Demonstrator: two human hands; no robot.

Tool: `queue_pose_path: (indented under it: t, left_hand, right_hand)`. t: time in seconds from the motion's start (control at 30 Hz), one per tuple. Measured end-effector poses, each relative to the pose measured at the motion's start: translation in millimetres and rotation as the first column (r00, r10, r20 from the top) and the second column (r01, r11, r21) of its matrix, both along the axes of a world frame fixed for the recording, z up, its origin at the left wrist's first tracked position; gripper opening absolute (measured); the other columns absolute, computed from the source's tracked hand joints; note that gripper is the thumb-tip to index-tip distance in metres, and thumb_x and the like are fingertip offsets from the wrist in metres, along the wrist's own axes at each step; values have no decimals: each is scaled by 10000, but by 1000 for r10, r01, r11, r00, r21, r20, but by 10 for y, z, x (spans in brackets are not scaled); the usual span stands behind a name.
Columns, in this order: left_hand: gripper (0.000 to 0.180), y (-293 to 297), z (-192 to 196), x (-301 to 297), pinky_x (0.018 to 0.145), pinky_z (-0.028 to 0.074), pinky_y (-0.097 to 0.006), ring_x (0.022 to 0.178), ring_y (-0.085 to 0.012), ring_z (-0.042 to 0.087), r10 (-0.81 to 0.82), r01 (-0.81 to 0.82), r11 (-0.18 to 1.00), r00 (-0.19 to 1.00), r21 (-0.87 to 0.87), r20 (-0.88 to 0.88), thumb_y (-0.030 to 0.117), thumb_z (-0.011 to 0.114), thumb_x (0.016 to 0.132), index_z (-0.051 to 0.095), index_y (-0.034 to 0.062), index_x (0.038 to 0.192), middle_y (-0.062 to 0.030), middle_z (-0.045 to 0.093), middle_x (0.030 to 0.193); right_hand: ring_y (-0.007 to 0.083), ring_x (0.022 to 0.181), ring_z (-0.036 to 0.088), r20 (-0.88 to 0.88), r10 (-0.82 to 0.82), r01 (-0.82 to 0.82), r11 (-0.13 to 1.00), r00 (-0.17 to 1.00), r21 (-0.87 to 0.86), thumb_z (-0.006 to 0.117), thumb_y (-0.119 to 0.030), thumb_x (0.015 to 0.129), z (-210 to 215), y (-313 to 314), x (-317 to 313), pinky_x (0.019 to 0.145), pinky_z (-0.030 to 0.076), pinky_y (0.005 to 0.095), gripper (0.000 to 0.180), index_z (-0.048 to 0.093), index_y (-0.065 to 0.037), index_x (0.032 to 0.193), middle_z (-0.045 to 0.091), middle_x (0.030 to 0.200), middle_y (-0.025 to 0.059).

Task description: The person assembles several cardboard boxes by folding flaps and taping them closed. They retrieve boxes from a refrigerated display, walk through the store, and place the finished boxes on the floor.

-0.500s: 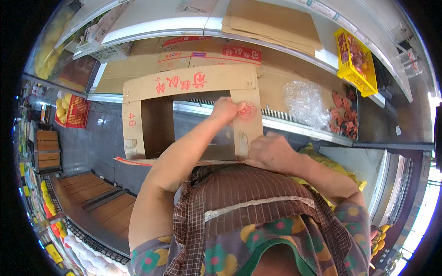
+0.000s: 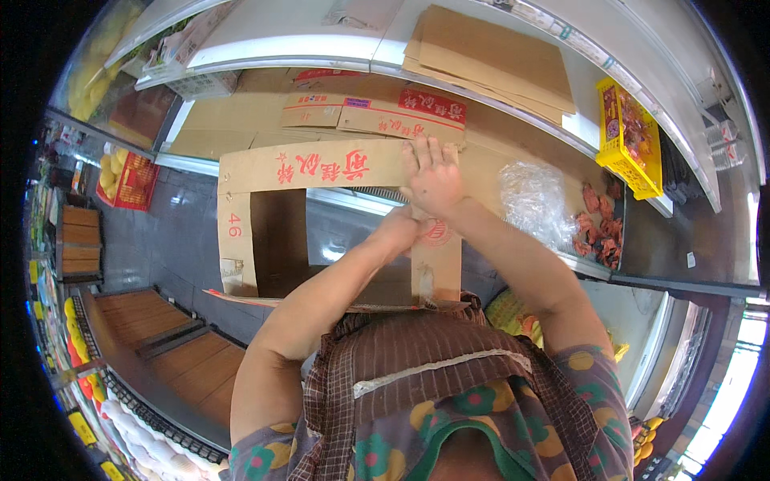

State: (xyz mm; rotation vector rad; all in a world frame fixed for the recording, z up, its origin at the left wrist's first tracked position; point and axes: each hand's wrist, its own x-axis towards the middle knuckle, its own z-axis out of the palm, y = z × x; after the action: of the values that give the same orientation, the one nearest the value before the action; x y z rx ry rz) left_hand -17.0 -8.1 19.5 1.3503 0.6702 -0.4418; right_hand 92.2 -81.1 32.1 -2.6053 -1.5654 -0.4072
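Note:
A brown cardboard box (image 2: 238, 210) with red print is held up in front of my apron, its opening framed by narrow flaps. Through the opening the floor and a shelf edge show. My left hand (image 2: 398, 232) is closed on the inner edge of the right side, its fingers partly hidden. At the far right corner my right hand (image 2: 435, 175) lies flat on the cardboard, fingers stretched out and slightly apart. The two hands are close together.
Flattened cardboard (image 2: 489, 60) lies on the upper shelf. Along the lower shelf are crumpled clear plastic (image 2: 536, 207) and reddish-brown pieces (image 2: 597, 220). A yellow basket (image 2: 630, 144) sits right, a red basket of yellow fruit (image 2: 128, 178) left. Wooden-topped stands (image 2: 152, 321) are at lower left.
My right hand has moved from the box's near right corner up to the far right corner and opened flat. My left hand still grips the right side. The box sits slightly lower in view.

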Motion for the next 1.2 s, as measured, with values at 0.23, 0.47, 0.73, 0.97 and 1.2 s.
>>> queue_pose_path:
  t: [0.23, 0.47, 0.73, 0.97, 1.2]
  left_hand:
    - [294, 146, -25, 17, 373, 404, -247, 588, -128, 585, -104, 104, 992, 995, 77, -8, 237, 644, 891, 582, 16, 1076, -70, 671, 852]
    - [345, 133, -56, -80, 420, 473, -282, 518, -164, 601, -180, 180, 984, 982, -3, 50, 291, 604, 895, 607, 31, 1121, -101, 681, 855]
    - [437, 743, 757, -679, 831, 488, -451, 986, -329, 614, -244, 240, 366, 957, 899, -156, 425, 655, 819, 582, 31, 994, -158, 652, 969]
    - [1170, 2137, 629, -1132, 968, 376, -545, 1203, -427, 443, 371, 130, 304, 896, 944, -243, 575, 762, 645, 152, -6, 1457, -280, 423, 1297]
    - [1051, 2119, 55, -1257, 873, 444, -507, 1092, -388, 484, 420, 209, 161, 870, 965, -259, 184, 754, 635, 125, -72, 1437, -252, 439, 1187]
  right_hand:
    - [377, 896, 640, -304, 197, -309, 872, 932, -380, 632, -226, 784, 452, 205, 464, 752, 536, 426, 489, 499, 79, 1143, 589, 1053, 287]
    - [326, 655, 663, -602, 90, -446, 759, 794, -475, 494, -144, 800, 1118, 525, 669, 663, 539, 438, 280, 559, 45, 997, 635, 689, 212]
    - [389, 962, 604, -283, 62, -192, 867, 957, -459, 559, -127, 789, 696, 193, 257, 845, 473, 486, 379, 492, 22, 1131, 581, 1082, 236]
    - [379, 1328, 364, 92, 284, -258, 940, 954, -222, 426, -160, 896, 147, 1209, -349, 1075, 252, 565, 562, 310, -3, 1423, 325, 1461, 238]
    - [416, 1129, 536, -75, 335, -343, 916, 939, -206, 476, -118, 840, 274, 2369, -810, 950, 428, 515, 486, 466, 37, 1301, 526, 1269, 243]
